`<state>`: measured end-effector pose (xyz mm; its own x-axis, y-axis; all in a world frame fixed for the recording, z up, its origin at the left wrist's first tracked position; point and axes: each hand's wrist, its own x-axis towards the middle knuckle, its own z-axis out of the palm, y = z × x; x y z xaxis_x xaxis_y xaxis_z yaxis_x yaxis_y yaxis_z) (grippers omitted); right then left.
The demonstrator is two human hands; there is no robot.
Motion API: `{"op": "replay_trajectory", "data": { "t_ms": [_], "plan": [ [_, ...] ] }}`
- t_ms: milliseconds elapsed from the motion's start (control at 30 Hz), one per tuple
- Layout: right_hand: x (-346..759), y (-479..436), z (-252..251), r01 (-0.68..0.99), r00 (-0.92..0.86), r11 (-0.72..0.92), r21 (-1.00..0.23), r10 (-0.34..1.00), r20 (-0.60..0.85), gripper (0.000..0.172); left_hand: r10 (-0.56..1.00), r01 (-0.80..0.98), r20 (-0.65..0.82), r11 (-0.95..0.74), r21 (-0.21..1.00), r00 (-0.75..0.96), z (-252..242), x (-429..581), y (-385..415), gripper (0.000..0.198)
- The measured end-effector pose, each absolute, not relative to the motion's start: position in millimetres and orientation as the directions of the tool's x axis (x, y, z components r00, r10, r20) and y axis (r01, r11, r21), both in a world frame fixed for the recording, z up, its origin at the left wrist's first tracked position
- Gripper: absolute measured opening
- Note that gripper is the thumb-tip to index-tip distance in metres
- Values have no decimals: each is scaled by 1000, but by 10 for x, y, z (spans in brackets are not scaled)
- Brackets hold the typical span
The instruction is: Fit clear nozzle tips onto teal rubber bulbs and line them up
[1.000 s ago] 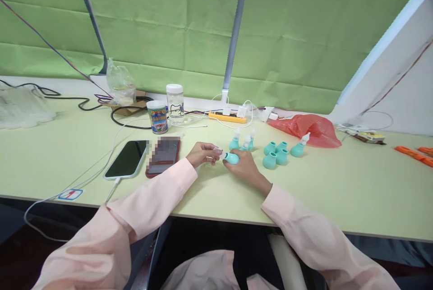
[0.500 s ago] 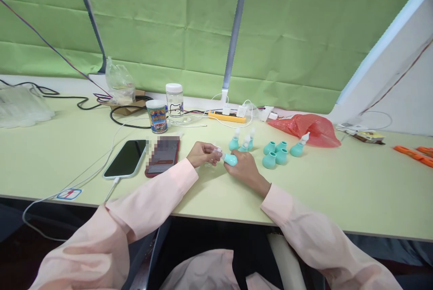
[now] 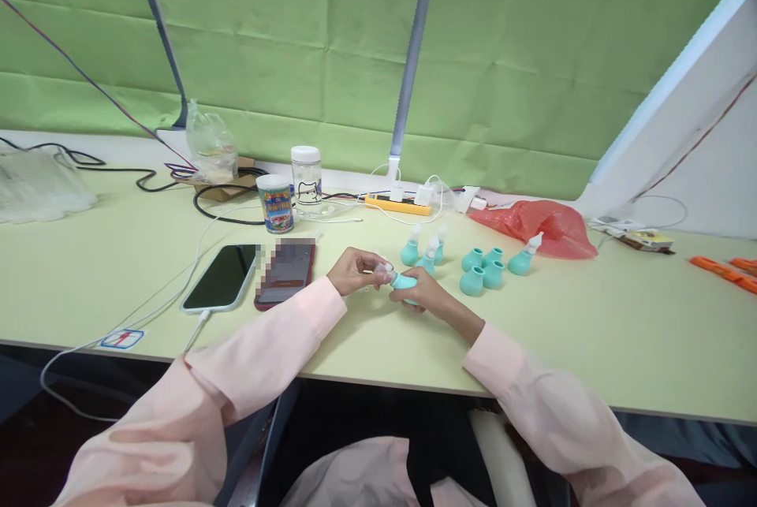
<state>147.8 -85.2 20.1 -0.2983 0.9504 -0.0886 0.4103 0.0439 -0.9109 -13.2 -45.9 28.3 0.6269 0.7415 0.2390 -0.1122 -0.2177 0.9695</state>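
My right hand (image 3: 426, 296) is closed round a small teal rubber bulb (image 3: 404, 281), held just above the pale green table (image 3: 591, 333). My left hand (image 3: 353, 269) pinches a small clear tip (image 3: 385, 266) at the bulb's left end. Behind them stand three teal bulbs with white tips (image 3: 424, 251). To the right are three open teal bulbs (image 3: 482, 271) and one more tipped bulb (image 3: 523, 257).
Two phones (image 3: 223, 277) (image 3: 286, 272) lie left of my hands, one on a white cable. Further back are a printed cup (image 3: 275, 203), a clear jar (image 3: 306, 173), a yellow power strip (image 3: 396, 205), a red plastic bag (image 3: 538, 225) and orange items (image 3: 725, 270) at far right.
My right hand has turned and lifted slightly, tilting the bulb; the left fingers shifted on the tip. Nothing else moved.
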Motion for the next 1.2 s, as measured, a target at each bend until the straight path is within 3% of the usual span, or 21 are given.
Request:
{"op": "replay_trajectory", "data": {
  "t_ms": [133,300,400,533,600,733,800,933,1100,1200],
  "plan": [
    [1505,-852,224,259,-449,-166,-952,852,-270,18,736,-119,262,-242,963,624,284,-133,-480,31],
    [1535,-838,261,232,-548,-310,-922,741,-387,16,711,-95,261,-265,960,653,233,-128,-466,32],
    [1525,-845,302,210,-541,-252,-945,775,-327,17,722,-73,268,-289,954,638,240,-114,-454,41],
    [1514,-850,321,40,-397,-60,-997,915,-72,15,765,-5,338,-401,916,548,310,-144,-430,49],
    [1517,-846,310,8,-310,23,-1000,951,20,14,796,214,401,-534,818,453,341,-185,-413,43],
    [1521,-832,272,30,-221,93,-995,972,84,14,745,694,475,-643,323,469,351,-247,-390,33],
    [1511,-827,255,45,-199,111,-993,975,99,13,760,772,388,-614,163,522,341,-254,-385,36],
    [1481,-820,227,102,-202,145,-984,972,122,8,811,825,197,-565,15,551,307,-242,-367,40],
    [1462,-818,186,216,-236,225,-950,956,173,5,804,812,160,-583,28,572,238,-228,-343,25],
    [1459,-826,161,328,-237,261,-908,953,188,7,805,790,263,-583,189,532,246,-220,-349,23]
  ]
}}
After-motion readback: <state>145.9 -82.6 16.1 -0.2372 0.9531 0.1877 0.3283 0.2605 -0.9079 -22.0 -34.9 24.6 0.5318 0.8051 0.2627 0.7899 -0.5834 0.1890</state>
